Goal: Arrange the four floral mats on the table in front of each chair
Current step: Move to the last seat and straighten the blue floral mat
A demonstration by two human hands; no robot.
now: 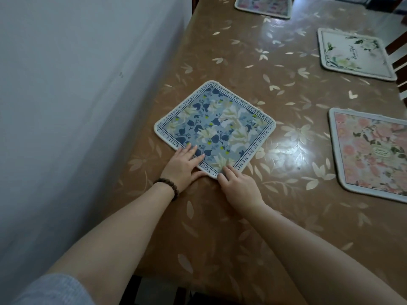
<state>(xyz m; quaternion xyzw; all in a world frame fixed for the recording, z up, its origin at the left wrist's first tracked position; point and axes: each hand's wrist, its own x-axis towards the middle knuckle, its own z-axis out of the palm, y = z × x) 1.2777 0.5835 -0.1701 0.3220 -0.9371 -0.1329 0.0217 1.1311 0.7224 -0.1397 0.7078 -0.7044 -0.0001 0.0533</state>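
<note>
here the blue mat [214,128] lies flat on the table [275,227] near the wall-side edge, turned cornerwise like a diamond, its nearest corner pointing back at the person. both hands press that corner with fingers spread flat, gripping nothing: the left hand [184,166] on the left-hand edge, the right hand [239,188] on the tip. the mat stretches away beyond the fingers, so squaring it looks like a turn about this corner. three other mats lie well apart to the right.

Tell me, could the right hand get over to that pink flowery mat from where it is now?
Probably yes. The right hand rests on the blue mat's near corner, and only bare table lies between it and the pink mat. Nothing stands in the way, though it would take a sideways stretch.
</note>
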